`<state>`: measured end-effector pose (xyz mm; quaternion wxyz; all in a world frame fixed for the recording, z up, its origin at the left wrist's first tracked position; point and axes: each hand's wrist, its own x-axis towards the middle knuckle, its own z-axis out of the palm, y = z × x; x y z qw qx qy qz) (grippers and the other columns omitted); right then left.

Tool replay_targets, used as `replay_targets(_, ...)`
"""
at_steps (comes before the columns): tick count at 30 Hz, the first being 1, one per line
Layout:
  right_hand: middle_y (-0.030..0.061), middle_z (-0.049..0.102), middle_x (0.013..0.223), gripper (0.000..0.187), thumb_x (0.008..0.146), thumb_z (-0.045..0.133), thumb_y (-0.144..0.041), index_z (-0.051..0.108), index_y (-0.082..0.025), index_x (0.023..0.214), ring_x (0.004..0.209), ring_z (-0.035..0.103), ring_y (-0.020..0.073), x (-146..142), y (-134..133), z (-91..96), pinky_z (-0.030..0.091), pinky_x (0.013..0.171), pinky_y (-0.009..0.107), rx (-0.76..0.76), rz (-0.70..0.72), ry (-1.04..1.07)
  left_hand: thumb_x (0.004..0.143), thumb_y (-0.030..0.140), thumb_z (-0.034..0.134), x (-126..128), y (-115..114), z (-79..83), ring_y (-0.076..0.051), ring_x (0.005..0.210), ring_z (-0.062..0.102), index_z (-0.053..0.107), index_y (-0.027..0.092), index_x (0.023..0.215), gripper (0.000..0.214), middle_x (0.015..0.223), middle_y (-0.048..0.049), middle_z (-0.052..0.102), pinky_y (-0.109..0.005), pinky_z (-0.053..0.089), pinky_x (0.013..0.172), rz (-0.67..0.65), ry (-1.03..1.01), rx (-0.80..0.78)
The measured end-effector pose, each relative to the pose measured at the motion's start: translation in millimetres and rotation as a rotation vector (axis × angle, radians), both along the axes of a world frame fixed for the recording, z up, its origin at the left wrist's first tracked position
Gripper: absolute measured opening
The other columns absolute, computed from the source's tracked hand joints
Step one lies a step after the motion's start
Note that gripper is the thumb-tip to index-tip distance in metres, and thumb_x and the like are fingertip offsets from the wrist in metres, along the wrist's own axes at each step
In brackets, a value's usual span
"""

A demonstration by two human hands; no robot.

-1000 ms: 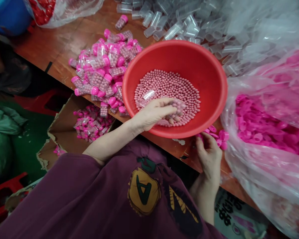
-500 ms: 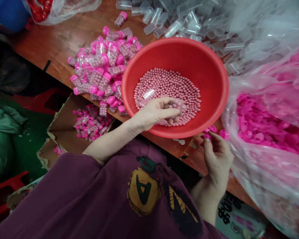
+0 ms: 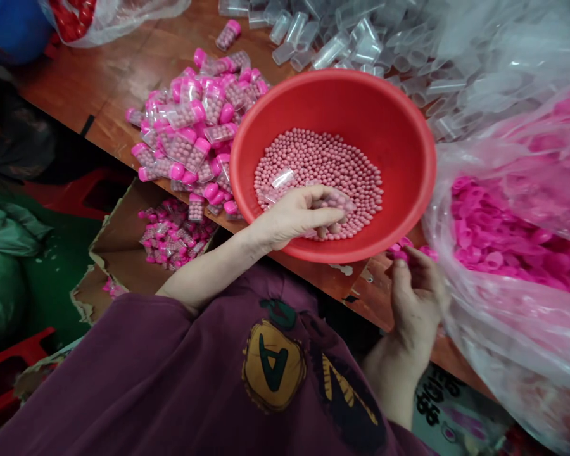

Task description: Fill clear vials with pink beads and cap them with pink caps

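My left hand (image 3: 299,215) reaches into a red plastic basin (image 3: 384,114) of small pink beads (image 3: 332,164). Its fingers are wrapped round a clear tube (image 3: 337,201) that lies among the beads. A second clear tube (image 3: 281,179) lies on the beads just beyond it. My right hand (image 3: 415,297) is at the table's front edge below the basin. Its fingertips are pinched on a pink cap (image 3: 399,254) from a few loose caps there.
Capped tubes filled with beads (image 3: 194,126) are heaped left of the basin, and more fill a cardboard box (image 3: 123,240) below the wooden table (image 3: 123,69). Empty clear tubes (image 3: 361,44) lie behind. A clear bag of pink caps (image 3: 513,234) bulges at right.
My right hand moved from the table edge right toward the loose caps and closed its fingertips on one. My left hand stayed in the basin, holding the tube.
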<state>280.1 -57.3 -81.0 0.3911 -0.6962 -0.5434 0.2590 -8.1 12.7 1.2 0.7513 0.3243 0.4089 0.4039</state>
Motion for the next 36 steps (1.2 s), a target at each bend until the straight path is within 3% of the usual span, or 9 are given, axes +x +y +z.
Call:
replay_targets(2, 0.0087, 0.082, 0.106, 0.048, 0.097, 0.081, -0.055, 0.079, -0.022, 0.132, 0.074, 0.070, 0.0165, -8, 6, 14.6, 0.061, 0.071, 0.035, 0.124, -0.081, 0.084, 0.087, 0.038, 0.093, -1, 0, 1.6, -0.012, 0.080, 0.069, 0.075, 0.018, 0.105, 0.032, 0.097, -0.0050, 0.075, -0.024, 0.055, 0.070, -0.010, 0.002, 0.005)
replay_targets(5, 0.0072, 0.082, 0.103, 0.042, 0.096, 0.085, -0.050, 0.081, -0.022, 0.128, 0.077, 0.073, 0.0163, -25, 16, 40.5, 0.064, 0.076, 0.036, 0.224, -0.020, 0.157, 0.093, 0.033, 0.086, -3, -1, 4.0, -0.011, 0.077, 0.067, 0.077, 0.017, 0.107, 0.022, 0.092, -0.0045, 0.073, -0.023, 0.051, 0.065, -0.042, -0.011, 0.010)
replay_targets(9, 0.0076, 0.084, 0.116, 0.033, 0.102, 0.078, -0.044, 0.081, -0.028, 0.131, 0.101, 0.081, 0.0229, -49, 35, 68.1, 0.068, 0.094, 0.043, 0.237, 0.257, 0.146, 0.099, 0.026, 0.078, -4, 0, 3.7, -0.010, 0.074, 0.065, 0.078, 0.018, 0.107, 0.011, 0.088, -0.0026, 0.071, -0.021, 0.049, 0.064, -0.051, -0.046, -0.013)
replay_targets(12, 0.0073, 0.083, 0.120, 0.031, 0.108, 0.066, -0.034, 0.079, -0.029, 0.136, 0.108, 0.080, 0.0244, -64, 50, 82.0, 0.066, 0.099, 0.047, 0.229, 0.528, 0.056, 0.099, 0.020, 0.076, -3, 1, 4.0, -0.009, 0.073, 0.064, 0.077, 0.018, 0.105, 0.006, 0.086, -0.0012, 0.070, -0.020, 0.049, 0.066, -0.034, -0.041, -0.027)
replay_targets(15, 0.0063, 0.082, 0.121, 0.029, 0.107, 0.062, -0.025, 0.077, -0.028, 0.132, 0.109, 0.079, 0.0249, -71, 63, 92.0, 0.064, 0.102, 0.049, 0.208, 0.682, 0.045, 0.100, 0.015, 0.073, -2, 1, 8.6, -0.007, 0.068, 0.060, 0.075, 0.017, 0.104, 0.005, 0.084, 0.0005, 0.069, -0.019, 0.048, 0.064, -0.034, -0.031, -0.037)
replay_targets(20, 0.0018, 0.081, 0.102, 0.022, 0.100, 0.074, -0.028, 0.077, -0.028, 0.121, 0.080, 0.070, 0.0182, -72, 76, 101.9, 0.056, 0.074, 0.035, 0.077, 0.751, 0.047, 0.101, 0.013, 0.073, -4, 6, 25.6, -0.006, 0.061, 0.055, 0.072, 0.015, 0.097, 0.004, 0.075, 0.0030, 0.064, -0.019, 0.043, 0.059, -0.066, 0.001, -0.036)
replay_targets(24, 0.0024, 0.081, 0.104, 0.018, 0.096, 0.083, -0.033, 0.076, -0.027, 0.112, 0.087, 0.073, 0.0203, -78, 86, 104.1, 0.060, 0.080, 0.036, 0.023, 0.773, 0.160, 0.095, 0.006, 0.072, -9, 17, 35.9, -0.005, 0.062, 0.056, 0.074, 0.014, 0.089, 0.011, 0.075, 0.0023, 0.065, -0.020, 0.042, 0.061, -0.093, 0.063, 0.024)
replay_targets(30, 0.0006, 0.079, 0.097, 0.015, 0.092, 0.084, -0.030, 0.071, -0.026, 0.099, 0.083, 0.071, 0.0181, -87, 93, 99.3, 0.056, 0.075, 0.032, -0.008, 0.809, 0.238, 0.092, 0.007, 0.072, -18, 25, 31.3, -0.007, 0.062, 0.057, 0.079, 0.013, 0.092, 0.009, 0.077, -0.0003, 0.072, -0.021, 0.044, 0.060, -0.157, 0.107, 0.028)
replay_targets(36, -0.0038, 0.056, 0.068, 0.029, 0.094, 0.086, -0.041, 0.065, -0.025, 0.082, 0.059, 0.043, 0.0120, -81, 87, 103.8, 0.034, 0.053, 0.029, -0.075, 0.779, 0.147, 0.093, 0.008, 0.072, -21, 21, 24.4, -0.005, 0.060, 0.057, 0.078, 0.012, 0.095, 0.007, 0.080, -0.0010, 0.073, -0.020, 0.043, 0.060, -0.088, 0.093, -0.024)
